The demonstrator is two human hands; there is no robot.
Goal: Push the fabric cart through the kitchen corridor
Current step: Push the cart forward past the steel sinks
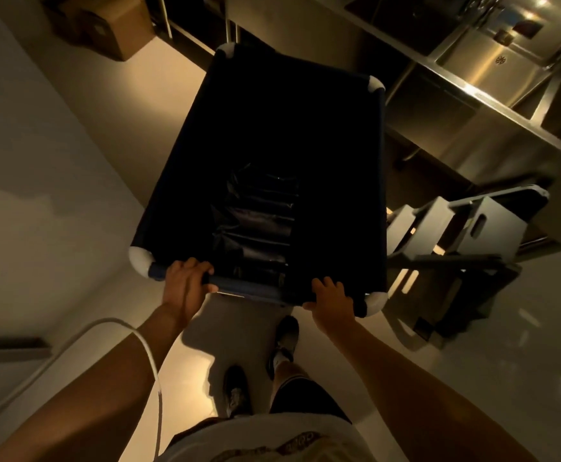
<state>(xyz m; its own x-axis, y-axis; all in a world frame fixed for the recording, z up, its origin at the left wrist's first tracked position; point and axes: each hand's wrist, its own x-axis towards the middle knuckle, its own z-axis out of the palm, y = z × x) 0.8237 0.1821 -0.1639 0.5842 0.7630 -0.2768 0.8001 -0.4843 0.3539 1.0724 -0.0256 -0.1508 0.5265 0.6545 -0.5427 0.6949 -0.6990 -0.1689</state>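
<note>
The fabric cart (185, 155) is a deep black cloth bin with white plastic corner caps, standing straight ahead of me in the corridor. Dark crumpled material lies at its bottom. My left hand (185, 285) is wrapped over the near rim bar close to the left corner. At the right end of the same bar, my right hand (330, 303) grips the rim beside the right corner cap. My feet show on the floor below the cart.
A pale wall (39, 161) runs along the left. A cardboard box (112, 25) sits far left ahead. Steel counters with sinks (492, 65) line the right side. Grey step stools (455, 225) stand right next to the cart's right side. A white cable (152, 361) hangs by my left arm.
</note>
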